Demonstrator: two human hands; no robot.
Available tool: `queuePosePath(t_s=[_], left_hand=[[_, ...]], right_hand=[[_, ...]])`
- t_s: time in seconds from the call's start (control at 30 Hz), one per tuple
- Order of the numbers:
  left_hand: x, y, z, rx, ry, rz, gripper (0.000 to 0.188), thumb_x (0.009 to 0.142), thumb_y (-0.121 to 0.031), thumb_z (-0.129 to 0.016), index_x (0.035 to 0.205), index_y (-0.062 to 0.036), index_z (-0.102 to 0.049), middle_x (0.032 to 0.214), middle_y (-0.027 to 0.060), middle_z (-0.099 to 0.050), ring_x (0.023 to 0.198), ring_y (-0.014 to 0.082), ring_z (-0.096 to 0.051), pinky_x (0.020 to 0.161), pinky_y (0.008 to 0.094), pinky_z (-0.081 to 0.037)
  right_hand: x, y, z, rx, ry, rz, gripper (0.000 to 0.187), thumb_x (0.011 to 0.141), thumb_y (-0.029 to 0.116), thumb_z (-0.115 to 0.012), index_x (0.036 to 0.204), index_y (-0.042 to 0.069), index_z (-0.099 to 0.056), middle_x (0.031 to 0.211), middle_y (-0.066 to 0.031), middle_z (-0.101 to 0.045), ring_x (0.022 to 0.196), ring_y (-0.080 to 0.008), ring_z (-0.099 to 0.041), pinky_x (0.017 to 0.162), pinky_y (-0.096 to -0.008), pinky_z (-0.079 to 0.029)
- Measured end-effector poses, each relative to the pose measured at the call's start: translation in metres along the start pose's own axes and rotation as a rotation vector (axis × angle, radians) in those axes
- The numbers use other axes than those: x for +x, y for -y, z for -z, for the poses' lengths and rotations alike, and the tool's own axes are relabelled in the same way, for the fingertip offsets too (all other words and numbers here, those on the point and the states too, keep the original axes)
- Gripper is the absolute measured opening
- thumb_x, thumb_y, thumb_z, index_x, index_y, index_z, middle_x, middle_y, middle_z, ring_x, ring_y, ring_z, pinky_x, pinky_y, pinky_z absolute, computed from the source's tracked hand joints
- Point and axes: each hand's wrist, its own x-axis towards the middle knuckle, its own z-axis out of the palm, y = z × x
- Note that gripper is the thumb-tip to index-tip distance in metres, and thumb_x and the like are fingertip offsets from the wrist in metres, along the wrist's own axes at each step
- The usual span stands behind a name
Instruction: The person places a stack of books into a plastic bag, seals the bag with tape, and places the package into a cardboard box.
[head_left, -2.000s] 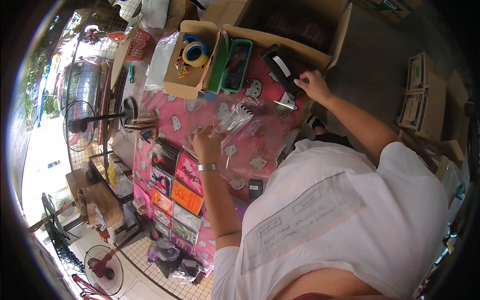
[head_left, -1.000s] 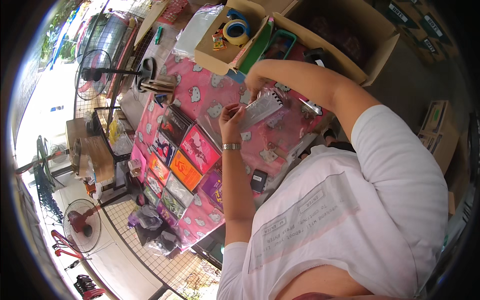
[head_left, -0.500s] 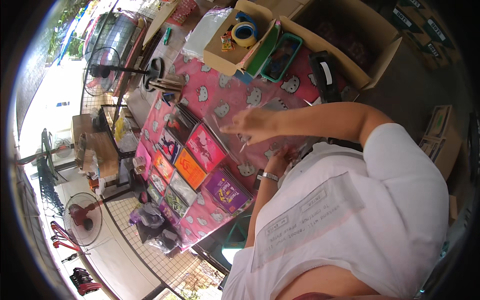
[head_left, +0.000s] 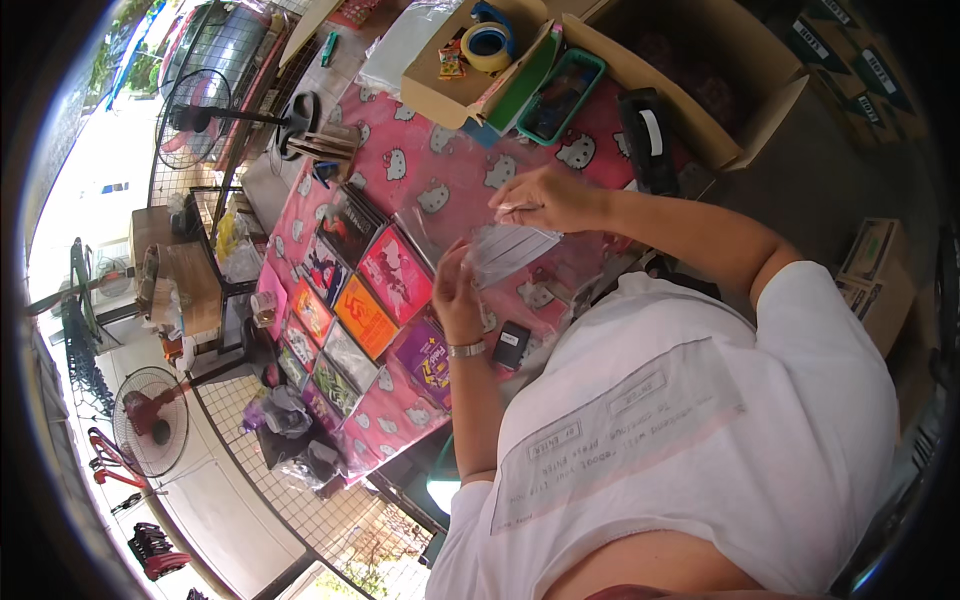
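Note:
Between my two hands is a clear plastic sleeve with a pale, lined pad or sheet (head_left: 520, 252) in or behind it. My left hand (head_left: 458, 285), wearing a metal watch (head_left: 466, 350), has its fingers closed at the sleeve's left edge. My right hand (head_left: 555, 200) pinches the upper edge, its fingers slightly blurred. Another clear sleeve (head_left: 415, 230) lies beyond my left hand. Close by are neat stacks of colourful notebooks: pink (head_left: 396, 275), orange (head_left: 365, 315), purple (head_left: 424, 362) and black (head_left: 350, 228). A small black box-like item (head_left: 511, 343) rests near my body.
A pink cartoon-print cloth (head_left: 430, 165) covers the table. Along its far right stand an open carton with tape rolls (head_left: 487, 45), a green basket (head_left: 563, 95), a black tool-like object (head_left: 648, 140) and a large cardboard box (head_left: 745, 155). Fans (head_left: 150, 422) stand at the left.
My left hand has moved up and away from my body to the sleeve. My right hand has drawn back to the right and now pinches the plastic. The pale pad is now between both hands.

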Motion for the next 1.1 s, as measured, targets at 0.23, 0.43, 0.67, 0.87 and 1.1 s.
queuePosePath(t_s=[0.23,0.43,0.67,0.87,1.1], left_hand=[[0.011,0.007,0.049,-0.678,0.113,-0.278,0.045,0.092,-0.027,-0.057,0.131,-0.0061,-0.051,0.138,0.0143,-0.05,0.124,0.024,-0.05,0.103,0.0348,-0.041],[0.04,0.053,0.032,-0.614,0.47,0.329,0.075,0.078,-0.026,-0.071,0.14,0.0004,-0.039,0.133,0.0149,-0.053,0.116,0.0212,-0.056,0.097,0.0355,-0.045],[0.061,0.047,0.021,0.021,0.247,0.241,0.026,0.074,-0.012,-0.078,0.095,0.0011,-0.069,0.102,0.0057,-0.066,0.092,0.018,-0.06,0.08,0.0335,-0.049],[0.04,-0.01,-0.007,0.89,0.093,-0.49,0.025,0.071,-0.017,-0.079,0.093,-0.0065,-0.073,0.091,0.0081,-0.066,0.081,0.0276,-0.06,0.072,0.037,-0.049],[0.006,-0.036,0.001,0.715,0.383,-0.584,0.045,0.07,-0.02,-0.076,0.111,-0.0048,-0.066,0.104,0.012,-0.064,0.094,0.032,-0.058,0.081,0.0427,-0.048]], right_hand=[[-0.021,-0.038,0.041,0.661,0.097,-0.166,0.039,0.091,0.013,-0.061,0.129,0.003,-0.056,0.13,-0.0108,-0.057,0.12,-0.0185,-0.052,0.104,-0.0321,-0.039],[0.001,-0.051,0.01,0.475,0.418,-0.245,0.05,0.089,0.014,-0.063,0.136,0.003,-0.048,0.131,-0.009,-0.056,0.119,-0.0156,-0.051,0.101,-0.0295,-0.038],[0.021,-0.048,-0.007,0.16,0.241,-0.116,0.024,0.082,0.018,-0.07,0.102,0.006,-0.072,0.1,-0.0054,-0.069,0.091,-0.0141,-0.064,0.079,-0.0287,-0.049],[0.007,-0.011,-0.007,-0.347,0.066,0.072,0.021,0.076,0.018,-0.072,0.093,0.006,-0.072,0.087,-0.0093,-0.061,0.086,-0.0271,-0.062,0.075,-0.0385,-0.049],[-0.025,0.0,0.007,-0.268,0.113,0.334,0.035,0.072,0.029,-0.075,0.097,0.005,-0.069,0.096,-0.0077,-0.062,0.097,-0.0257,-0.058,0.081,-0.0409,-0.048]])
